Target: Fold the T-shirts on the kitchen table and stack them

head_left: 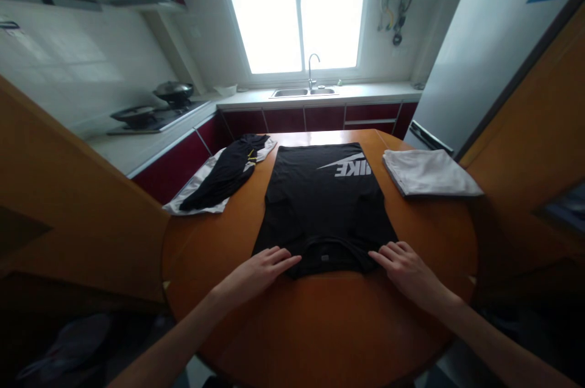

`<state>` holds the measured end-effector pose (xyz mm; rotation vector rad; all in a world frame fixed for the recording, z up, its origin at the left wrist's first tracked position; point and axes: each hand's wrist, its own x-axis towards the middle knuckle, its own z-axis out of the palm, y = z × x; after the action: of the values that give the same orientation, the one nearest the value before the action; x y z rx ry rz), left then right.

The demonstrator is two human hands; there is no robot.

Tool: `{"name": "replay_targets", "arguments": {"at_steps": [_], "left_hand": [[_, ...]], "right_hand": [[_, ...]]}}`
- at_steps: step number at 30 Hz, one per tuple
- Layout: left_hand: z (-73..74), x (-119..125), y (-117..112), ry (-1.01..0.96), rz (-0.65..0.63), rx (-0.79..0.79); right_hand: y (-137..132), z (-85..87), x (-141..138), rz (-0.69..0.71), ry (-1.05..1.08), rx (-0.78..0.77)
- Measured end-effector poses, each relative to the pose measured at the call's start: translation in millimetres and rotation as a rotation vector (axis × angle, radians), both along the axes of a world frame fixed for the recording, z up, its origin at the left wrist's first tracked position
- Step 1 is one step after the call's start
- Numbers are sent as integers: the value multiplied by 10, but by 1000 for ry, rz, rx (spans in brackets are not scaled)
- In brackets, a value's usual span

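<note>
A black T-shirt [320,205] with a white NIKE print lies flat on the round wooden table [329,315]. Its collar points towards me, and the print reads upside down from here. At the left shoulder, beside the neckline, my left hand [269,265] has its fingers bent and closed on the cloth. My right hand [404,266] pinches the right shoulder in the same way, on the other side of the collar. The fabric under the fingers is partly hidden.
Black and white clothes [223,175] lie at the table's left edge. A folded white garment [429,172] rests at the right. Beyond are a sink [292,93], a stove with pans [173,92] at left, and a fridge [484,41] at right.
</note>
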<state>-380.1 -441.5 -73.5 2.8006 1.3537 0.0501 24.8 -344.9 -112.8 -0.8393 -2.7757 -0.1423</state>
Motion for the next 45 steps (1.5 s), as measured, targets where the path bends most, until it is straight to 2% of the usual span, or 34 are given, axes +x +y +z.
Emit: {"name": "replay_targets", "arguments": {"at_steps": [4,7,12,17,23,30,38,45], "left_hand": [[46,-80,-54,56,137,7],[1,-213,-93,80,208,68],[-102,-431,-111,18,185,114],[-106,-483,-87,-39,173,129],[-152,-594,-92,-117,121,139],[-230,-694,-153,-161,138,120],[-216,-652,-201,-259,179,146],[-204,-701,-407,-320,195,99]], "right_hand": [[21,-31,67,-79,-18,42],[30,-57,141,-117,17,85],[76,-110,293,-101,82,131],[153,-180,413,-7,191,113],[187,-258,452,17,274,116],[161,-233,461,38,259,90],[99,-227,468,42,258,81],[-86,-168,459,78,286,51]]}}
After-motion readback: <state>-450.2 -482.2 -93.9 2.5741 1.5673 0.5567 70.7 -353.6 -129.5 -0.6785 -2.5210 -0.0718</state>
